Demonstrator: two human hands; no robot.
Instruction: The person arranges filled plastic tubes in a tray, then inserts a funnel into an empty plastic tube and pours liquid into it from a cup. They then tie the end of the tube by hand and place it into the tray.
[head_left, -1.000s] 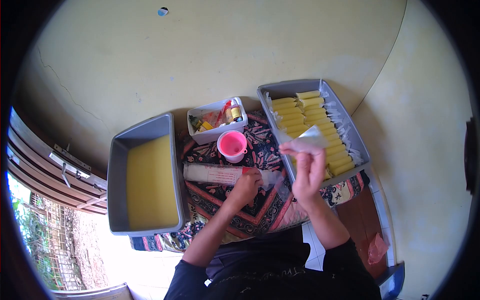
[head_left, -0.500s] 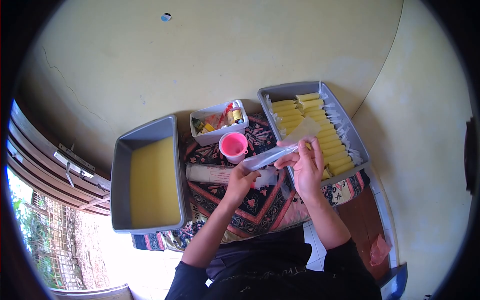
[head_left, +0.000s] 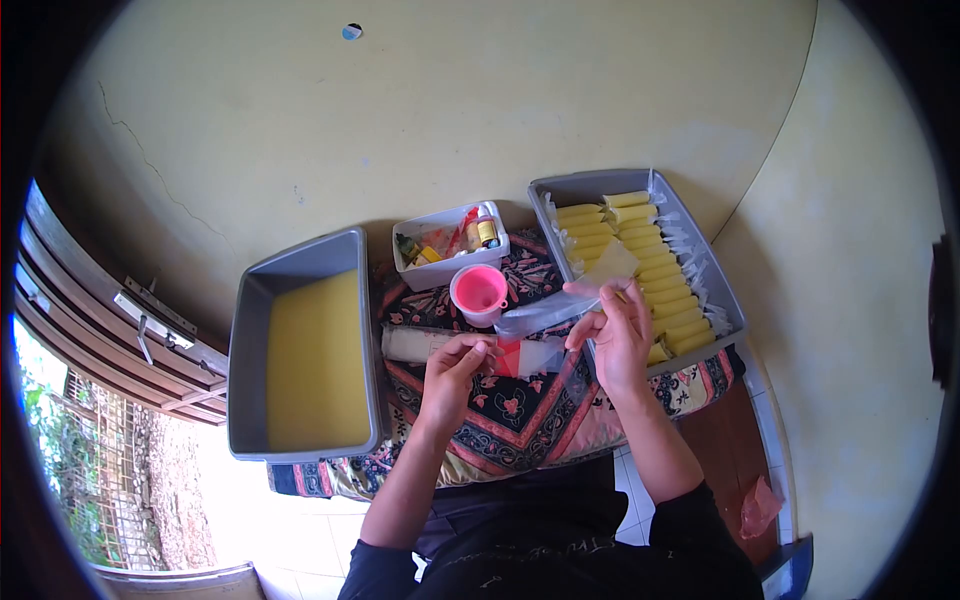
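Note:
My right hand (head_left: 620, 335) pinches a long clear plastic bag (head_left: 545, 310) near its upper end, holding it slanted above the patterned cloth (head_left: 500, 415). My left hand (head_left: 452, 368) has its fingers curled, and the fingertips meet the bag's lower end just over a packet of plastic bags (head_left: 425, 345) with a red label. A pink funnel-like cup (head_left: 478, 290) stands right behind the hands.
A grey tray of yellow liquid (head_left: 248, 400) sits at the left. A second grey tray (head_left: 575, 188) at the right holds rows of filled yellow packs. A white tub (head_left: 448, 268) of small bottles stands behind the cup. A yellow wall is behind, a door frame at the far left.
My left hand left the packet and rose to the bag's lower end. My right hand lowered and stretched the bag out slanting. The view shifted slightly.

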